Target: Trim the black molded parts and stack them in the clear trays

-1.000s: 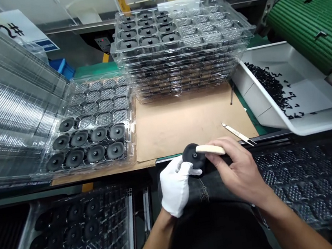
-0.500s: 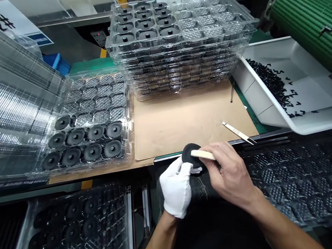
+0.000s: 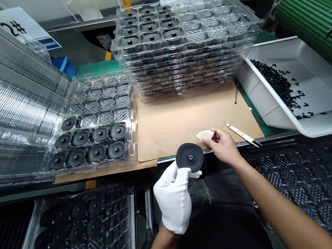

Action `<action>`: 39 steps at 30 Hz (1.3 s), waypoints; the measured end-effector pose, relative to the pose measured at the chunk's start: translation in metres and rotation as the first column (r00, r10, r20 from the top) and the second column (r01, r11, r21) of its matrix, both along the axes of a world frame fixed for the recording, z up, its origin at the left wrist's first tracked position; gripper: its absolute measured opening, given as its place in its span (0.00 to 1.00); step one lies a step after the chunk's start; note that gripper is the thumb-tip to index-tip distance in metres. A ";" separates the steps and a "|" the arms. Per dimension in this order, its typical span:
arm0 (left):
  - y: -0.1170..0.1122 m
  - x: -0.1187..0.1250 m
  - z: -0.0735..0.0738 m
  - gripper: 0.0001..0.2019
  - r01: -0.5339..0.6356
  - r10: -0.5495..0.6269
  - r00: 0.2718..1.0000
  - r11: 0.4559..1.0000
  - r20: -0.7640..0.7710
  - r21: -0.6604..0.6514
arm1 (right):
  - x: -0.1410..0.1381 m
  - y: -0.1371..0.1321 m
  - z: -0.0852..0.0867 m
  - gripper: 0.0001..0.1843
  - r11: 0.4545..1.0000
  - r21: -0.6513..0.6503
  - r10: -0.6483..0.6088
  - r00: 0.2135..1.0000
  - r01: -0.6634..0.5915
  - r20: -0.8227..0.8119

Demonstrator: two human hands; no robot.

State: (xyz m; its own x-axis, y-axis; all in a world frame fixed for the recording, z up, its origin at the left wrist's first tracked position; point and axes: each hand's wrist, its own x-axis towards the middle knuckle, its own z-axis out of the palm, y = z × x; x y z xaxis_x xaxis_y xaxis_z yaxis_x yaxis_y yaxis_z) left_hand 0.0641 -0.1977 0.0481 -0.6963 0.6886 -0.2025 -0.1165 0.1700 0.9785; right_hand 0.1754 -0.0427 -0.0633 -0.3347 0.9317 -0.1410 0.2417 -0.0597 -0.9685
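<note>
White cotton gloves the person's left hand [image 3: 174,199], whose grip is clamped around the rim of a black round disc [image 3: 189,157], held upright just above the near edge of the bench with its small central hub facing the camera. The bare right hand [image 3: 223,146] is just beside the disc at about 2 o'clock, its grip closed in a pinch on a cream curved piece [image 3: 205,134], whose material cannot be made out. Behind the hands lies a sheet of brown kraft paper [image 3: 184,126], with steel tweezers [image 3: 243,134] on its right edge at about 2 o'clock. A tall stack of clear plastic trays [image 3: 174,49] stands at 12 o'clock, black discs filling the left half of the top tray. At 10 o'clock, a clear tray [image 3: 94,142] holds black discs in its near rows, with a leaning stack of clear trays [image 3: 6,114] beyond it. At 2 o'clock, a white bin [image 3: 259,86] holds a scatter of small black pieces [image 3: 277,84] beneath a green conveyor belt [image 3: 313,9]. Below bench level, a tray of dark discs [image 3: 76,236] sits at 8 o'clock, and a dimpled clear tray [image 3: 311,190] at 4 o'clock.
</note>
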 end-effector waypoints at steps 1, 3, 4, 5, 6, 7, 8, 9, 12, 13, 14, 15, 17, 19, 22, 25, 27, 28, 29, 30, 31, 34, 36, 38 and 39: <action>0.000 0.001 0.003 0.09 0.010 -0.010 1.000 1.000 -0.015 -0.008 | -0.003 0.003 -0.008 0.26 1.000 -0.007 -0.003 1.000 0.003 -0.007; -0.001 0.003 0.007 0.10 0.029 -0.029 0.999 0.999 -0.036 -0.017 | -0.005 0.005 -0.015 0.30 0.999 -0.010 -0.034 0.999 0.034 -0.001; -0.001 0.003 0.008 0.10 0.035 -0.035 0.998 0.999 -0.042 -0.019 | -0.004 0.004 -0.014 0.33 0.998 -0.003 -0.061 0.998 0.061 0.009; -0.001 0.004 0.008 0.10 0.039 -0.039 0.998 0.999 -0.046 -0.020 | -0.002 0.003 -0.010 0.36 0.996 0.009 -0.092 0.996 0.091 0.020; -0.001 0.005 0.008 0.10 0.036 -0.037 0.998 0.999 -0.047 -0.019 | 0.001 -0.001 -0.004 0.37 0.993 0.024 -0.116 0.993 0.115 0.032; -0.001 0.005 0.007 0.10 0.033 -0.033 0.998 0.999 -0.045 -0.016 | 0.004 -0.005 0.004 0.36 0.993 0.024 -0.118 0.993 0.117 0.025; 0.000 0.006 0.006 0.10 0.033 -0.034 0.999 0.999 -0.041 -0.013 | 0.007 -0.011 0.014 0.33 0.996 -0.008 -0.090 0.996 0.089 -0.013; 0.000 0.006 0.004 0.10 0.037 -0.037 0.999 0.999 -0.035 -0.011 | 0.011 -0.017 0.024 0.29 0.997 -0.072 -0.036 0.995 0.030 -0.089; 0.002 0.006 -0.002 0.08 0.049 -0.049 0.999 0.999 -0.019 -0.011 | 0.017 -0.038 0.058 0.21 0.926 -0.288 0.092 0.885 -0.245 -0.456; 0.002 0.006 -0.005 0.09 0.058 -0.058 0.998 0.998 -0.025 -0.016 | 0.017 -0.044 0.067 0.19 0.896 -0.318 0.093 0.830 -0.311 -0.549; 0.002 0.006 -0.007 0.11 0.067 -0.067 0.997 0.998 -0.039 -0.022 | 0.018 -0.049 0.074 0.18 0.881 -0.325 0.088 0.793 -0.344 -0.602; 0.002 0.005 -0.009 0.12 0.076 -0.078 0.995 0.997 -0.060 -0.034 | 0.018 -0.052 0.079 0.16 0.878 -0.320 0.083 0.773 -0.355 -0.629; 0.002 0.005 -0.012 0.11 0.086 -0.093 0.989 0.994 -0.113 -0.065 | 0.018 -0.056 0.082 0.16 0.885 -0.308 0.080 0.766 -0.349 -0.637; 0.001 0.003 -0.015 0.11 0.096 -0.105 0.981 0.993 -0.161 -0.064 | 0.019 -0.056 0.081 0.17 0.895 -0.306 0.068 0.777 -0.326 -0.626; 0.002 0.000 -0.016 0.28 0.149 -0.166 0.914 0.986 -0.371 -0.074 | 0.021 -0.057 0.078 0.18 0.915 -0.289 0.062 0.808 -0.280 -0.586; 0.005 -0.004 -0.015 0.41 0.126 -0.210 0.664 0.977 -0.718 -0.170 | 0.022 -0.060 0.083 0.17 0.929 -0.247 0.105 0.838 -0.274 -0.535; 0.008 -0.006 -0.014 0.40 0.129 -0.240 0.520 0.971 -0.820 -0.202 | 0.022 -0.064 0.087 0.15 0.929 -0.230 0.130 0.837 -0.291 -0.532; 0.009 -0.007 -0.014 0.38 0.150 -0.262 0.496 0.965 -0.828 -0.215 | 0.022 -0.065 0.090 0.15 0.927 -0.228 0.135 0.832 -0.298 -0.537; 0.010 -0.007 -0.013 0.36 0.170 -0.283 0.498 0.959 -0.820 -0.228 | 0.022 -0.067 0.092 0.15 0.924 -0.231 0.138 0.829 -0.305 -0.541; 0.011 -0.008 -0.012 0.34 0.186 -0.302 0.522 0.953 -0.798 -0.239 | 0.022 -0.068 0.093 0.15 0.920 -0.239 0.137 0.828 -0.309 -0.543; 0.011 -0.009 -0.011 0.32 0.205 -0.324 0.568 0.946 -0.756 -0.252 | 0.023 -0.069 0.095 0.16 0.917 -0.250 0.132 0.830 -0.310 -0.542; 0.010 -0.010 -0.009 0.31 0.312 -0.403 0.762 0.914 -0.507 -0.258 | 0.024 -0.069 0.097 0.16 0.913 -0.285 0.105 0.843 -0.292 -0.528; 0.009 -0.011 -0.008 0.31 0.379 -0.434 0.838 0.899 -0.331 -0.219 | 0.025 -0.068 0.097 0.16 0.911 -0.305 0.085 0.851 -0.277 -0.519; 0.009 -0.011 -0.009 0.30 0.401 -0.434 0.868 0.899 -0.241 -0.177 | 0.025 -0.067 0.097 0.15 0.906 -0.324 0.070 0.852 -0.272 -0.519; 0.009 -0.011 -0.009 0.29 0.404 -0.431 0.874 0.901 -0.222 -0.160 | 0.024 -0.067 0.096 0.15 0.904 -0.331 0.065 0.851 -0.272 -0.521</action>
State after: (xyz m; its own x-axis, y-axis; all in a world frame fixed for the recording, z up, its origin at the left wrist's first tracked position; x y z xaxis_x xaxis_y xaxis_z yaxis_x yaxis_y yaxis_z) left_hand 0.0532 -0.1885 0.0393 -0.3854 0.9104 -0.1505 0.2300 0.2527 0.9398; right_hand 0.1996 -0.1094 0.0330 -0.6013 0.7607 -0.2445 -0.2137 -0.4480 -0.8681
